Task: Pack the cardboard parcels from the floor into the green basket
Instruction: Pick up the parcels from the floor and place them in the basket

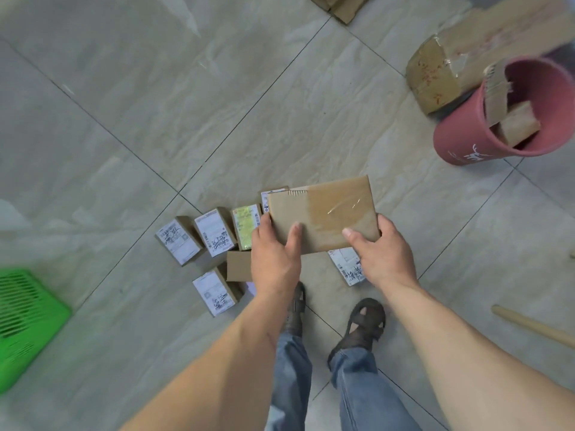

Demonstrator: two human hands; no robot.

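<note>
A flat brown cardboard parcel [323,209] with clear tape across it is held above the floor, level. My left hand [273,259] grips its left near edge and my right hand [382,253] grips its right near corner. Below it on the tiles lie several small labelled parcels: a row [214,233] at left, one [214,292] nearer me, one [348,265] under my right hand, and a plain brown one [239,266]. The green basket [25,321] sits at the far left edge, partly out of frame.
A pink bucket [466,141] holding cardboard scraps stands at the right, with a big torn cardboard box [435,76] behind it. A wooden stick [532,325] lies at the right edge. My feet in dark sandals [361,325] stand just behind the parcels.
</note>
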